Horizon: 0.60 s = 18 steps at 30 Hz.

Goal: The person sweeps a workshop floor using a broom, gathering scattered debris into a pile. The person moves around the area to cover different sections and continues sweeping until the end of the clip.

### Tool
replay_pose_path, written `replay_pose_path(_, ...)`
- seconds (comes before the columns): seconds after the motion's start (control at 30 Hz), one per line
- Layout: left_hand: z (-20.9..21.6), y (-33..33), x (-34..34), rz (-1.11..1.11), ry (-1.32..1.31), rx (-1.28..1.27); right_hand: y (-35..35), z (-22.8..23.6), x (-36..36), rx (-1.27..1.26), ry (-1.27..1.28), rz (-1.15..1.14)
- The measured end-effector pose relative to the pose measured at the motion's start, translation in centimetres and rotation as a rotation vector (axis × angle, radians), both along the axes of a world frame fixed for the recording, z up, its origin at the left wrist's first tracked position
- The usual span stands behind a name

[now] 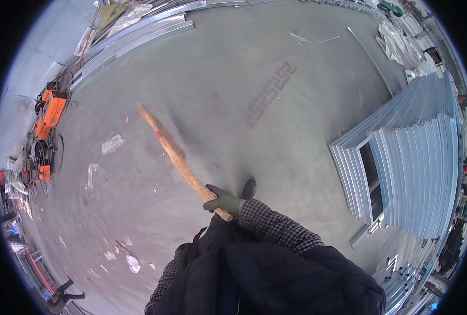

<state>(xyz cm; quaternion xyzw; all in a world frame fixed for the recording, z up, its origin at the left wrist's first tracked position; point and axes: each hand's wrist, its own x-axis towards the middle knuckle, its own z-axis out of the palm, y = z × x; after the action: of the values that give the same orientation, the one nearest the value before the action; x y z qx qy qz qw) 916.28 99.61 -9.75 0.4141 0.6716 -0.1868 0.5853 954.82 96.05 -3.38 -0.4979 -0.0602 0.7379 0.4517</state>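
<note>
A long tan straw broom (183,165) slants away from my body toward the far left, with a red band partway along it. Its far end is blurred by motion, close to the grey floor. My right hand (224,200), in a dark green glove, is wrapped round the broom near its close end. Low by my left side, next to the dark jacket, hangs my left hand (182,251), also gloved. Its fingers are mostly hidden, and no held thing shows there. One dark shoe (249,188) shows just beyond my right hand.
Scraps of clear plastic (112,144) and small litter lie on the floor (218,79) to the left. Orange machines (52,109) with cables stand along the left wall. Stacked metal frames (417,168) rise at right; long metal profiles (139,42) lie at far left. A person (63,298) is at lower left.
</note>
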Motion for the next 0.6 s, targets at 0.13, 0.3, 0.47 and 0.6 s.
replay_pose_path(0.13, -2.6, 0.3, 2.4, -0.053, -0.139, 0.059, -0.3, 0.9, 4.4, -0.043, -0.166, -0.072)
replay_pose_path(0.3, -5.6, 1.2, 4.7, 0.235, -0.203, -0.019, 0.2, 1.6, 12.5, -0.031, -0.153, -0.352)
replay_pose_path(0.47, -7.4, 8.9, 9.0, 0.120, -0.358, 0.119, -0.7, 1.9, 20.1, -0.192, -0.276, -0.542)
replay_pose_path(0.6, -6.7, 14.7, 15.0, 0.205, -0.268, 0.107, -2.8, 2.6, 22.6, -0.251, -0.284, -0.706)
